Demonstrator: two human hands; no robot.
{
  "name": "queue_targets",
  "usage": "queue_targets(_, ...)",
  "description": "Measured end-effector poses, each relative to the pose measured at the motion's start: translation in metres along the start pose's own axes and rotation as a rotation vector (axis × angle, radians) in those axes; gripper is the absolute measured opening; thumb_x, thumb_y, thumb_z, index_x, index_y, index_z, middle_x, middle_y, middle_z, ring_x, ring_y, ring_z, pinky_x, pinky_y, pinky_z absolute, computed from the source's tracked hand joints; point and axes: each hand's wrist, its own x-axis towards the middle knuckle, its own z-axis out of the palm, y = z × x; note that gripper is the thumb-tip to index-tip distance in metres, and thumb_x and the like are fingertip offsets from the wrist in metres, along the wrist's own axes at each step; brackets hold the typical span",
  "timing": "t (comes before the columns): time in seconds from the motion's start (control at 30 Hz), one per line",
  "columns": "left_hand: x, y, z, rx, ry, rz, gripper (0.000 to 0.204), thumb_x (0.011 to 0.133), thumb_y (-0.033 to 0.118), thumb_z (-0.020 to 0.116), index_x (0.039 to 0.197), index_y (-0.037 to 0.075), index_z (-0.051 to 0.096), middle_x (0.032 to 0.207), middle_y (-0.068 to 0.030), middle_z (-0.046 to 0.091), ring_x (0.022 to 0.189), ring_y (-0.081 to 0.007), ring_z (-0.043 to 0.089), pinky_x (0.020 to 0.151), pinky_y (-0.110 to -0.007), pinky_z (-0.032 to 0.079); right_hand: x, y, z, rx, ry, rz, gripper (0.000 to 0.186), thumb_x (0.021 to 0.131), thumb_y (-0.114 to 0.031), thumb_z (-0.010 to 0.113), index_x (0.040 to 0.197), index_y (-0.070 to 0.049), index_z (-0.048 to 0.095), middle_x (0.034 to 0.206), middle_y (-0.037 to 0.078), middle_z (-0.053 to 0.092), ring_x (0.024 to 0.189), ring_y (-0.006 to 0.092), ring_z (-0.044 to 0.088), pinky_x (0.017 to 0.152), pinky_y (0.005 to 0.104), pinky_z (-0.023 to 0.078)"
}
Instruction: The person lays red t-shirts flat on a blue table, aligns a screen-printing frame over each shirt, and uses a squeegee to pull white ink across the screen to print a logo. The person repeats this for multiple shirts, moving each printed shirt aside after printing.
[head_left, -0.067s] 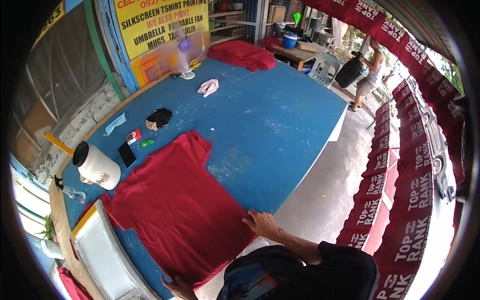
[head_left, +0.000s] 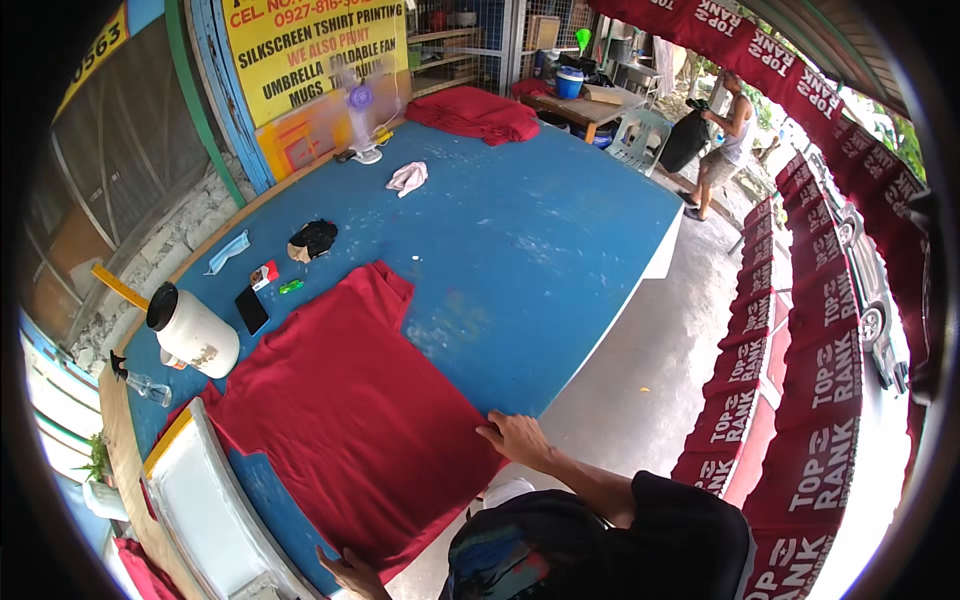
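Observation:
A red T-shirt (head_left: 350,420) lies spread on the blue table (head_left: 530,260). At its lower right edge, my right hand (head_left: 515,437) has bent fingers closed on the hem. My left hand (head_left: 345,570) is at the shirt's near left corner, fingers apart. Beside the shirt lies a white screen frame (head_left: 220,505) with a yellow strip. Farther along stand a white jug (head_left: 200,335) with a black lid and a spray bottle (head_left: 148,385).
A phone (head_left: 252,310), face mask (head_left: 228,252), black cloth (head_left: 315,238), fan (head_left: 362,125) and red cloth pile (head_left: 470,112) are on the table. Rows of printed red fabric (head_left: 820,380) hang at right. Another person (head_left: 730,140) carries a black bag (head_left: 685,140).
The whole view has shifted slightly up and left. The other person's legs have changed position in a step. My hands remain at the shirt's edges.

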Motion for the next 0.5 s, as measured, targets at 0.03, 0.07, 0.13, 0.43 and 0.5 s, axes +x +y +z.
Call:
queue_targets(0.03,-0.001,-0.006,-0.004,0.021,-0.034,-0.051,0.069,0.106,0.042,0.072,0.152,-0.004,0.053,0.123,-0.0345,0.071,0.099,-0.0485,0.073,0.081,-0.053,0.063,-0.001,0.002,-0.002,0.012,0.015,-0.012,0.039,0.104,-0.041,0.072,0.096,-0.004,0.069,0.074,0.021,0.071,0.075,0.0475,0.07,0.067,0.0589,0.053)
queue_targets(0.07,0.0,-0.01,-0.008,0.04,-0.068,-0.101,0.064,0.107,0.04,0.071,0.15,-0.005,0.056,0.124,-0.0337,0.071,0.101,-0.0479,0.073,0.083,-0.053,0.063,-0.001,0.003,-0.004,0.016,0.005,0.003,0.039,0.104,-0.041,0.072,0.094,-0.003,0.069,0.075,0.021,0.071,0.075,0.0476,0.07,0.067,0.0588,0.053)
queue_targets(0.13,0.002,-0.013,-0.014,-0.006,-0.118,-0.128,0.061,0.108,0.035,0.068,0.157,0.002,0.05,0.12,-0.0317,0.073,0.1,-0.0446,0.074,0.085,-0.052,0.061,-0.002,0.007,-0.007,0.02,0.039,0.0,0.043,0.104,-0.042,0.071,0.088,-0.003,0.067,0.076,0.022,0.07,0.075,0.0489,0.069,0.067,0.0586,0.052)
queue_targets(0.43,-0.018,0.002,-0.02,-0.177,0.02,0.099,0.05,0.113,0.014,0.059,0.16,0.01,0.042,0.085,-0.0278,0.073,0.065,-0.0434,0.072,0.06,-0.052,0.052,-0.007,0.025,0.006,-0.208,0.124,-0.067,0.046,0.105,-0.048,0.069,0.087,-0.006,0.068,0.078,0.024,0.073,0.08,0.0528,0.07,0.068,0.0619,0.055)
queue_targets(0.5,-0.021,0.008,-0.031,-0.05,-0.1,-0.028,0.051,0.111,0.013,0.062,0.159,0.009,0.043,0.081,-0.0281,0.071,0.064,-0.0452,0.07,0.058,-0.053,0.051,-0.007,0.02,0.001,-0.24,0.143,-0.095,0.037,0.101,-0.036,0.078,0.091,-0.002,0.066,0.085,0.023,0.074,0.082,0.0505,0.072,0.067,0.0601,0.056)
